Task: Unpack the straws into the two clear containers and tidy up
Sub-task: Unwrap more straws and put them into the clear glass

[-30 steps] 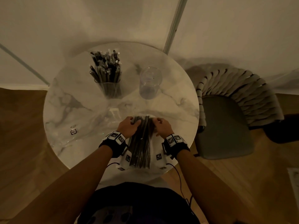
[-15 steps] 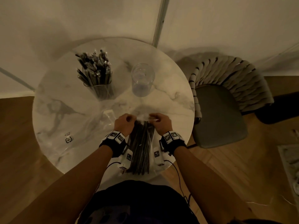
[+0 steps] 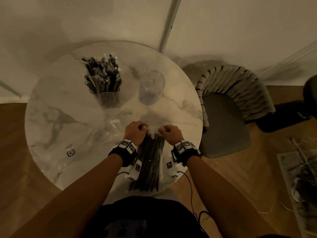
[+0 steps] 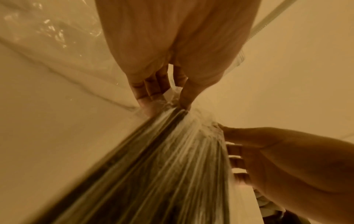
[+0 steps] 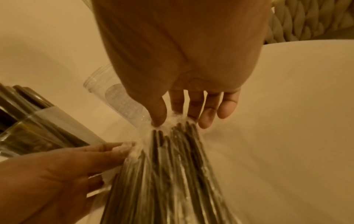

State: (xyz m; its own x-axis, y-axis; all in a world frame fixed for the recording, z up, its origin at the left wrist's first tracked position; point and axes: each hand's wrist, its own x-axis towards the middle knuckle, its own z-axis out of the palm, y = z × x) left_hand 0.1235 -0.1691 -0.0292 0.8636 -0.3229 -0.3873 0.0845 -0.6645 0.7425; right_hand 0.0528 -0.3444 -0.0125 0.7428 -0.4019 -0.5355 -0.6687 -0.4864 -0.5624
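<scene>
A clear plastic pack of dark straws [image 3: 151, 162] lies lengthwise at the near edge of the round marble table [image 3: 56, 117]. My left hand [image 3: 135, 130] pinches the far-end plastic of the pack [image 4: 172, 103] on its left side. My right hand [image 3: 169, 132] pinches the same end on its right side [image 5: 172, 119]. The plastic is stretched between them. At the back left a clear container [image 3: 107, 97] is full of wrapped straws. To its right stands an empty clear container [image 3: 151, 88], also visible in the right wrist view [image 5: 114, 97].
An empty crumpled clear wrapper [image 3: 96, 134] lies on the table left of my hands. A woven-back chair [image 3: 228, 110] stands close against the table's right side. A tray with dark items [image 3: 301, 182] sits on the wooden floor at far right.
My hands have drawn apart at the far end of the pack, stretching its plastic between them. The head camera has shifted, so the table sits more to the left.
</scene>
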